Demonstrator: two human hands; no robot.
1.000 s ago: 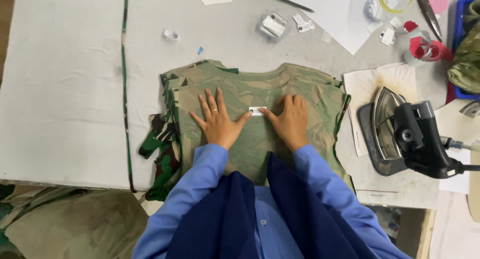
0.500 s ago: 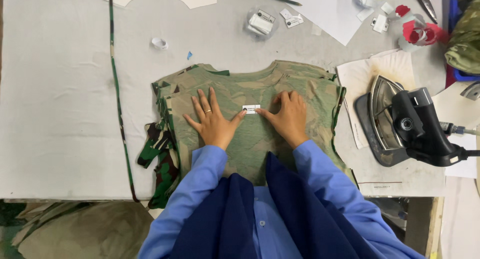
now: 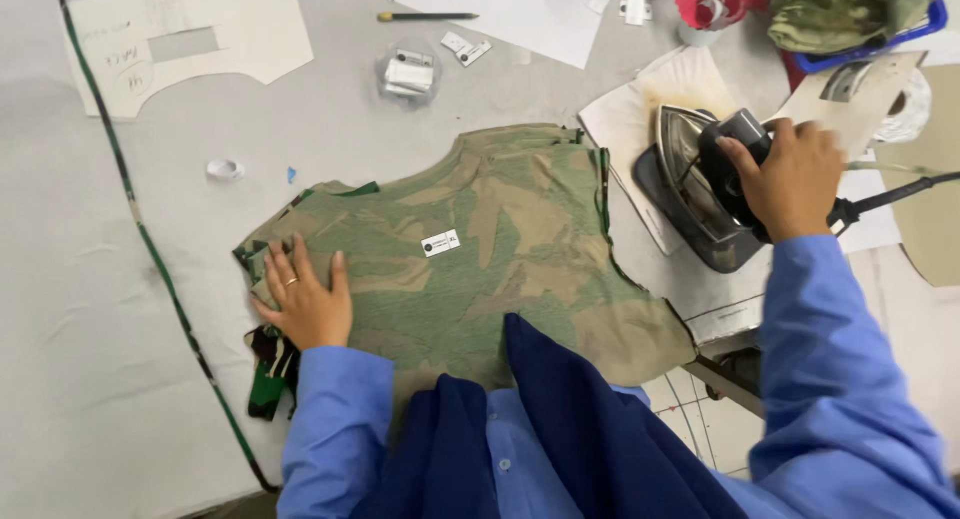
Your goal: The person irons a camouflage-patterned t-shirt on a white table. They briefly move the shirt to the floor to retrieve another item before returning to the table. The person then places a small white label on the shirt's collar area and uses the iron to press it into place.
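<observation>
A green and tan camouflage-patterned knit garment piece [image 3: 480, 259] lies flat at the centre of the frame on a grey padded worktable [image 3: 90, 309], its neckline curve toward the top. A small white rectangular label with a dark round mark [image 3: 441, 243] sits on the fabric just above its middle. The left hand [image 3: 305, 299] presses flat on the garment's left edge, fingers spread, a ring on one finger. The right hand [image 3: 795, 179] — at the right of the frame — is wrapped around the black handle of a metal-soled electric iron [image 3: 700, 184], which stands tilted on a scorched white cloth pad [image 3: 640, 99]. Under the garment's left edge a bundle of darker green camouflage scraps [image 3: 268, 374] pokes out. A green cord [image 3: 150, 244] runs diagonally down the table's left side. In the upper left lies a cream paper pattern piece [image 3: 200, 39]; at top centre, a clear plastic bag of small white labels [image 3: 408, 74], two loose white labels [image 3: 468, 49] beside it, and a green pencil [image 3: 427, 17]. A blue tray holding folded camouflage fabric [image 3: 850, 14] fills the upper right corner.
</observation>
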